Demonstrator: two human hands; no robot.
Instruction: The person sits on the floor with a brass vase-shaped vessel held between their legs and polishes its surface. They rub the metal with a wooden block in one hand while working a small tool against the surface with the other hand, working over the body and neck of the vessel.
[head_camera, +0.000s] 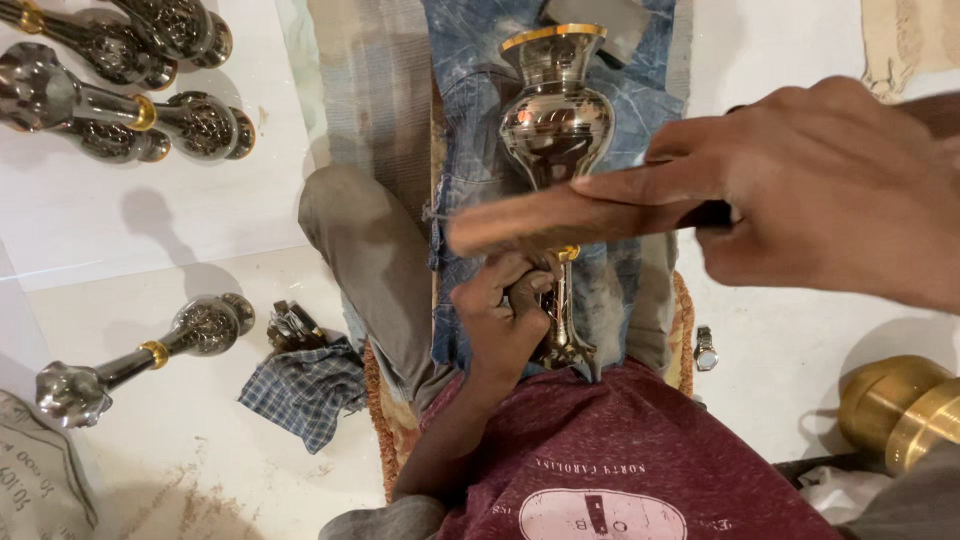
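A shiny silver vase (556, 118) with a gold rim lies lengthwise on a denim cloth (470, 130) over my lap, mouth pointing away from me. My left hand (503, 322) is closed around its narrow stem near the foot. My right hand (835, 190) grips one end of a flat brown stick (560, 222). The stick is blurred and lies across the vase just below its bulge. The vase's foot rests against my maroon shirt.
Several similar silver-and-gold vases (120, 85) lie on the white floor at the top left, and one more vase (140, 357) at the left. A checkered rag (305, 388) and small metal bits (292, 324) sit by my knee. A wristwatch (706, 350) and brass pieces (900, 405) are on the right.
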